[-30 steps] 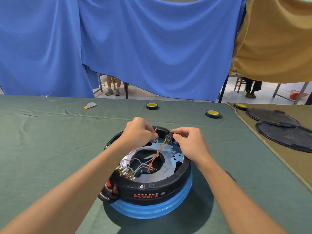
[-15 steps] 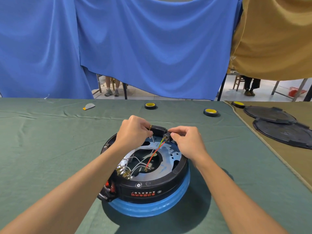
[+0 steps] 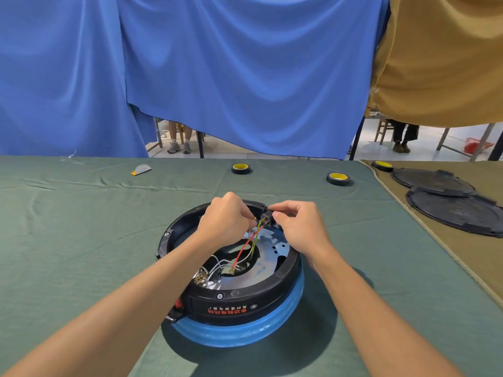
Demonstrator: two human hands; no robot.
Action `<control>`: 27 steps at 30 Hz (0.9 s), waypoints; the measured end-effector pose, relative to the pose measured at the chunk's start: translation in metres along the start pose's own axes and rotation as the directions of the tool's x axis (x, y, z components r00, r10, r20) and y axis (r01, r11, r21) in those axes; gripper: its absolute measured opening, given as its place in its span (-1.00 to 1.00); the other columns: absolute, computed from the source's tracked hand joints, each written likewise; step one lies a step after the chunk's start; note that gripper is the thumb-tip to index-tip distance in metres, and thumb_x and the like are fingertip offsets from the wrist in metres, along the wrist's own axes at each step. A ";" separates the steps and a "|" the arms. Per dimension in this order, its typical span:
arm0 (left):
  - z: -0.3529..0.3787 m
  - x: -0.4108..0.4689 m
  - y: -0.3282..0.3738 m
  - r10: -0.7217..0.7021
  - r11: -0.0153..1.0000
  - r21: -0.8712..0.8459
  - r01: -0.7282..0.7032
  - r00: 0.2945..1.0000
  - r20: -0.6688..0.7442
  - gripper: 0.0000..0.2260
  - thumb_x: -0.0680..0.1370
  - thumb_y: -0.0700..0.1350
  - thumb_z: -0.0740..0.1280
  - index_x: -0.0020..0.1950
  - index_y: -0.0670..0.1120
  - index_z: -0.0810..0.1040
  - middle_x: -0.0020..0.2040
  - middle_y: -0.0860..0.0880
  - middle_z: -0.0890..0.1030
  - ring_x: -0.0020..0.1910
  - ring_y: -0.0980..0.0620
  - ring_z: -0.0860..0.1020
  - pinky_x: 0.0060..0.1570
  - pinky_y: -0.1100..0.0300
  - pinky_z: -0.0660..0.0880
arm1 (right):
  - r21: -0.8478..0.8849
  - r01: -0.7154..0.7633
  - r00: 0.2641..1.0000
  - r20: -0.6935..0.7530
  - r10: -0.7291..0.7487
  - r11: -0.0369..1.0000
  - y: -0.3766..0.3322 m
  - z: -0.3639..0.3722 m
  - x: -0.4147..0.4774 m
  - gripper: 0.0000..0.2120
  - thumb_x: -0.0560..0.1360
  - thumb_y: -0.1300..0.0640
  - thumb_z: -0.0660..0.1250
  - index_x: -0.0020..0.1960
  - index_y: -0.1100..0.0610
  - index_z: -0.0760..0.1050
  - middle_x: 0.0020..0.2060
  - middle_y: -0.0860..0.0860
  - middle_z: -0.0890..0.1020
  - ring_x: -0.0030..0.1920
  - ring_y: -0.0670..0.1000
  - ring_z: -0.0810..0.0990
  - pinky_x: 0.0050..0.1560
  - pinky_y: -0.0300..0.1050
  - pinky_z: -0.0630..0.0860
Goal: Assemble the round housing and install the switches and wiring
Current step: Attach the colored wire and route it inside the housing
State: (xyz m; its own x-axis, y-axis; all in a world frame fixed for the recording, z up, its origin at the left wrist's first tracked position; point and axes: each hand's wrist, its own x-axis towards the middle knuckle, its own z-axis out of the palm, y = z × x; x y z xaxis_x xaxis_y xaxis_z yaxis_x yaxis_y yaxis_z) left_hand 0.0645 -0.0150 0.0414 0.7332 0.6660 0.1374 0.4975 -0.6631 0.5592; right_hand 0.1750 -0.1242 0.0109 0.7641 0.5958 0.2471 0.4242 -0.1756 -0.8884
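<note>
Head view: the round housing (image 3: 239,303), a black ring, lies flat with its open side up on a blue base (image 3: 245,331), near the middle of the green-covered table (image 3: 81,227). Its axis stands upright. The red lettering on its near wall reads upside down, and a lump with a red part sticks out at the near left. Inside it lies a shiny metal plate (image 3: 275,250) with a dark opening at the centre.

Both forearms reach in from the near edge and meet at the far rim. The right hand (image 3: 299,227) has its back turned up, and its thumb and forefinger pinch a small black switch (image 3: 266,216) sitting at the rim. The left hand (image 3: 223,221) is just beside it, knuckles up and fingers curled down toward the wire ends. Its own knuckles hide what it grips, so I cannot tell.

A red wire (image 3: 245,248) and a yellow-green wire (image 3: 255,240) run from the switch toward the near side, down to the centre opening. White wires (image 3: 217,265) loop at the near left of the plate.

Along the far edge lie three tape rolls (image 3: 241,168), well apart. Two black lids (image 3: 457,213) overlap on a tan cloth (image 3: 476,257) at the right. Blue curtains (image 3: 245,77) hang behind.
</note>
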 end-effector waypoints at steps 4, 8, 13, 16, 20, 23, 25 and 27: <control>0.002 0.000 0.001 0.012 1.000 0.020 -0.013 1.000 0.008 -0.90 0.52 -0.14 0.43 0.00 -0.06 0.72 -0.01 -0.07 0.69 0.01 -0.08 0.60 0.08 -0.03 0.57 | 0.000 0.002 1.000 0.002 -0.002 1.000 0.000 0.001 0.001 -0.81 0.54 0.23 0.32 0.06 0.08 0.68 -0.05 -0.02 0.70 -0.01 -0.06 0.62 0.07 -0.13 0.55; 0.003 0.000 0.003 0.028 0.999 0.022 -0.029 0.999 0.016 -0.87 0.55 -0.15 0.40 0.05 -0.06 0.71 -0.01 -0.06 0.69 -0.01 -0.06 0.61 0.07 -0.04 0.58 | 0.004 -0.002 1.000 0.003 0.002 1.000 0.001 0.000 0.001 -0.81 0.54 0.23 0.32 0.05 0.07 0.68 -0.06 -0.03 0.70 -0.02 -0.07 0.62 0.07 -0.14 0.55; 0.002 -0.002 0.005 0.041 0.998 0.048 -0.042 0.999 0.018 -0.85 0.55 -0.19 0.37 0.02 -0.05 0.72 -0.03 -0.05 0.69 -0.01 -0.07 0.61 0.04 -0.04 0.59 | 0.009 -0.005 1.000 0.008 0.004 1.000 0.001 0.001 0.001 -0.81 0.54 0.22 0.32 0.05 0.06 0.68 -0.08 -0.05 0.69 -0.01 -0.08 0.62 0.06 -0.15 0.54; 0.002 -0.004 0.007 0.042 0.997 0.070 -0.044 0.999 0.025 -0.82 0.54 -0.23 0.34 -0.03 -0.06 0.73 -0.05 -0.07 0.69 -0.02 -0.10 0.61 0.00 -0.04 0.60 | 0.006 -0.004 1.000 0.009 0.004 1.000 0.001 0.001 0.001 -0.80 0.54 0.22 0.32 0.06 0.05 0.67 -0.07 -0.06 0.69 -0.02 -0.09 0.61 0.05 -0.17 0.54; 0.002 -0.007 0.009 0.032 0.992 0.119 -0.036 0.999 0.030 -0.77 0.49 -0.26 0.28 -0.08 -0.05 0.72 -0.09 -0.09 0.68 -0.01 -0.15 0.59 -0.13 0.03 0.57 | 0.010 -0.007 1.000 0.005 0.007 1.000 0.002 0.001 0.001 -0.80 0.54 0.23 0.32 0.06 0.05 0.68 -0.07 -0.05 0.69 -0.02 -0.10 0.62 0.04 -0.18 0.54; 0.002 -0.007 0.011 0.033 0.992 0.120 -0.037 0.999 0.031 -0.76 0.47 -0.27 0.27 -0.10 -0.08 0.72 -0.10 -0.11 0.67 -0.01 -0.17 0.59 -0.24 0.10 0.49 | 0.014 -0.007 1.000 0.005 0.007 1.000 0.001 0.001 0.001 -0.80 0.54 0.23 0.32 0.06 0.06 0.67 -0.07 -0.05 0.69 -0.04 -0.11 0.61 0.03 -0.20 0.53; 0.002 -0.007 0.012 0.040 0.993 0.114 -0.043 0.999 0.029 -0.76 0.48 -0.27 0.27 -0.09 -0.07 0.72 -0.10 -0.09 0.68 -0.03 -0.14 0.60 -0.24 0.10 0.50 | 0.009 -0.006 1.000 0.007 0.006 1.000 0.002 0.001 0.001 -0.80 0.55 0.23 0.32 0.07 0.06 0.67 -0.07 -0.05 0.69 -0.05 -0.12 0.61 0.01 -0.21 0.52; 0.002 -0.007 0.012 0.046 0.992 0.117 -0.048 0.999 0.025 -0.76 0.49 -0.27 0.27 -0.08 -0.06 0.73 -0.10 -0.07 0.68 -0.04 -0.12 0.60 -0.21 0.09 0.52 | 0.011 -0.010 1.000 0.008 0.010 1.000 0.002 0.002 0.001 -0.80 0.55 0.23 0.31 0.08 0.06 0.67 -0.06 -0.05 0.69 -0.05 -0.12 0.60 -0.01 -0.22 0.51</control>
State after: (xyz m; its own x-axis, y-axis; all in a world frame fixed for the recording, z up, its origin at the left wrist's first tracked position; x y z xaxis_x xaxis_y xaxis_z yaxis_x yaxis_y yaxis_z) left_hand 0.0665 -0.0282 0.0454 0.7663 0.6264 0.1426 0.5123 -0.7298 0.4528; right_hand 0.1753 -0.1228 0.0091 0.7644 0.6004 0.2351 0.4110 -0.1728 -0.8951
